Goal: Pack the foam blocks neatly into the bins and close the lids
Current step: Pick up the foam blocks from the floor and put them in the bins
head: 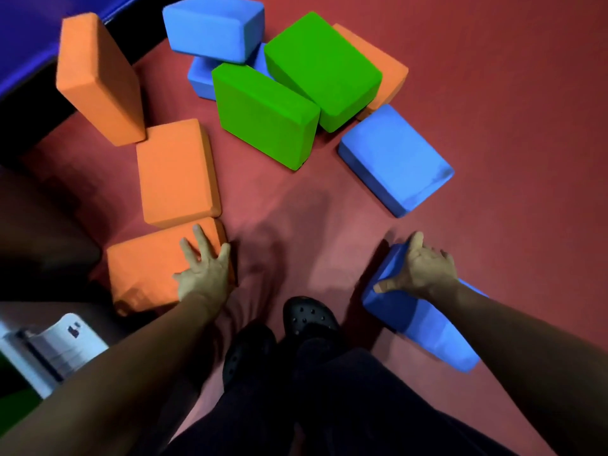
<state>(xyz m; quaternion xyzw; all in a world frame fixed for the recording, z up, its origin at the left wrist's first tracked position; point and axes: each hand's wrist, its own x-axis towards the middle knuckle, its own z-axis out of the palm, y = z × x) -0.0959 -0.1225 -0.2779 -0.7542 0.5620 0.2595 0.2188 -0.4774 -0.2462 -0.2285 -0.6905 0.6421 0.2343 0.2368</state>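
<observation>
Foam blocks in orange, green and blue lie scattered on the red floor. My left hand [204,268] rests with spread fingers on the top right corner of the nearest orange block [148,268]. My right hand [421,271] grips the upper end of a blue block [424,324], which is tilted with one end raised. Beyond the near orange block lies a second orange block [177,172], and a third orange block [98,77] stands upright. Two green blocks [263,116] [322,70] lean together in the middle.
A grey-white bin [56,343] shows partly at the lower left edge. More blue blocks [214,28] [394,159] and another orange block [385,70] lie farther off. My feet in black clogs [309,317] stand between my arms. A purple mat [23,34] borders the far left.
</observation>
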